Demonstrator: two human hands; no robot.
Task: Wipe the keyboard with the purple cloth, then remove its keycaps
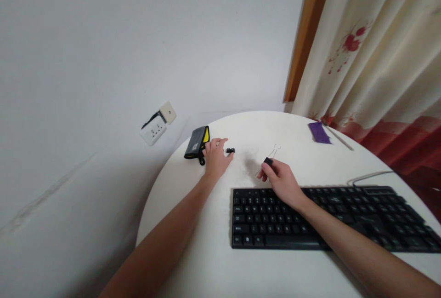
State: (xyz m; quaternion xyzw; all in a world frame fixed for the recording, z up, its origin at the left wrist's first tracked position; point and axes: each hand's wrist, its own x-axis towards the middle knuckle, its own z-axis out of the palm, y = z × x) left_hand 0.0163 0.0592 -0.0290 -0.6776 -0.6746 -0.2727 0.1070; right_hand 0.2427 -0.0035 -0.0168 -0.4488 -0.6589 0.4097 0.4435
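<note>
My right hand (280, 180) is closed on a keycap puller (268, 161), a small black body with thin wire prongs pointing up and away. It is held just above the table, beyond the upper left part of a black keyboard (275, 241). On the left, my left hand (216, 157) has its fingers apart and rests by small black pieces (230, 150) that look like keycaps. They lie between its thumb and index finger; whether the thumb touches them is unclear. Behind its fingers lies a dark grey pouch (196, 142) with yellow inside and a black loop.
The round white table (186, 261) stands against the wall. A purple cloth piece (319, 132) and a thin pale stick (339, 138) lie at the far right, near the curtain (365, 72). The keyboard's cable (374, 175) runs rightward. A wall socket (153, 131) is at left.
</note>
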